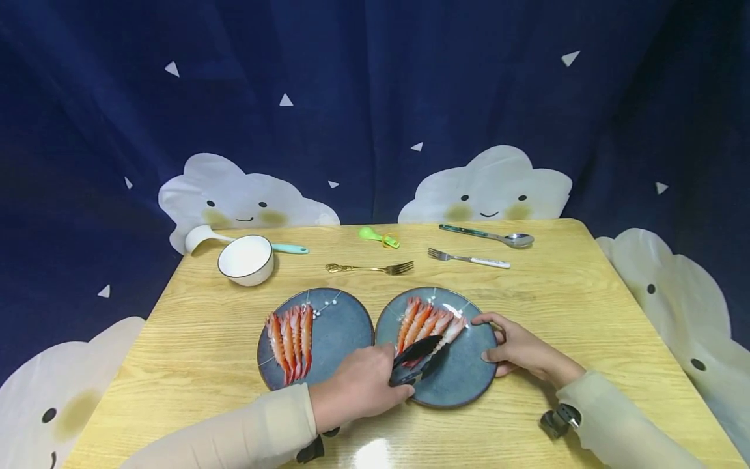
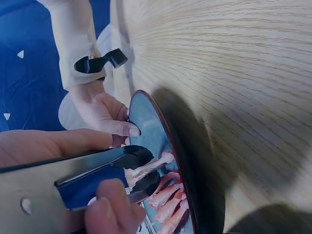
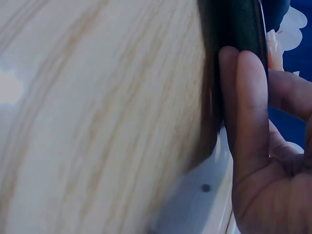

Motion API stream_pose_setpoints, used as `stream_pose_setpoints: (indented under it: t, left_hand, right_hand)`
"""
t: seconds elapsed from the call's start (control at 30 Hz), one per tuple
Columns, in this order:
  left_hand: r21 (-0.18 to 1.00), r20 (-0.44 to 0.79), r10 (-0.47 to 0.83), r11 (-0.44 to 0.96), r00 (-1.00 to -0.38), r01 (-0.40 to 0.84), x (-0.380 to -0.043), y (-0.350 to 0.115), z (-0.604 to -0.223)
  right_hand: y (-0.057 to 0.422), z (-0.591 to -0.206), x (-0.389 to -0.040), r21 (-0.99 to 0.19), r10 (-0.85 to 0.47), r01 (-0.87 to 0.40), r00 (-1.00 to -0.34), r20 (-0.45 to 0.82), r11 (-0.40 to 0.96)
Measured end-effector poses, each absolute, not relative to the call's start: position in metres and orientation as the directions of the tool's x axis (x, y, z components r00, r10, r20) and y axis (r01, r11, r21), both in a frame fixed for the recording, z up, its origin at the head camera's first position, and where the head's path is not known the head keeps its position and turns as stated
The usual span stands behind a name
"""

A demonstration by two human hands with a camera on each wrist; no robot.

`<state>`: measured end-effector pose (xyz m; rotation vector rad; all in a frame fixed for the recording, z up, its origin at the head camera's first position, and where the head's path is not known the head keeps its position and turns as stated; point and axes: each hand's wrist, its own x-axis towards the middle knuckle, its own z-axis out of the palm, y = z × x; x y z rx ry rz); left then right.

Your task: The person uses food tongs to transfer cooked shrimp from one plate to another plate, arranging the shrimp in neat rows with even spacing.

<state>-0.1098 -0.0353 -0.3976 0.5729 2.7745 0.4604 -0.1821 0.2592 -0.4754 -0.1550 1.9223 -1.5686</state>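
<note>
My left hand grips a pair of metal tongs with black tips. The tips are over the right blue-grey plate, spread apart near the rightmost pale shrimp; whether they touch it I cannot tell. Several orange-red shrimp lie side by side on that plate. My right hand holds the plate's right rim, thumb on top and other fingers at the edge and below, as the right wrist view shows. On the left blue-grey plate, several more shrimp lie in a row at the left.
Behind the plates lie a gold fork, a white-handled fork, a spoon and a small green spoon. A white bowl stands at the back left, beside a white ladle with a turquoise handle.
</note>
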Motion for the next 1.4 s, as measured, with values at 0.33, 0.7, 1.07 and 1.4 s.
stream_pose_setpoints:
  t: [0.33,0.7,1.07,1.4]
  left_hand:
    - [0.210,-0.133,0.471,0.873,-0.872,0.439,-0.103,-0.028,-0.401]
    - [0.288,-0.089,0.485,0.849,-0.870,0.444,-0.104,-0.035,-0.400]
    - [0.429,-0.162,0.446,0.835,-0.880,0.344,-0.113,-0.044,-0.395]
    - [0.384,-0.185,0.441,0.855,-0.878,0.349,-0.116,-0.040,-0.394]
  right_hand:
    - [0.259,-0.474,-0.182,-0.916,-0.484,0.303,-0.780,-0.397,0.264]
    - [0.259,-0.474,-0.183,-0.908,-0.459,0.297,-0.789,-0.408,0.296]
    - [0.258,-0.472,-0.182,-0.907,-0.456,0.297,-0.790,-0.409,0.298]
    - [0.257,-0.472,-0.181,-0.908,-0.460,0.306,-0.787,-0.411,0.287]
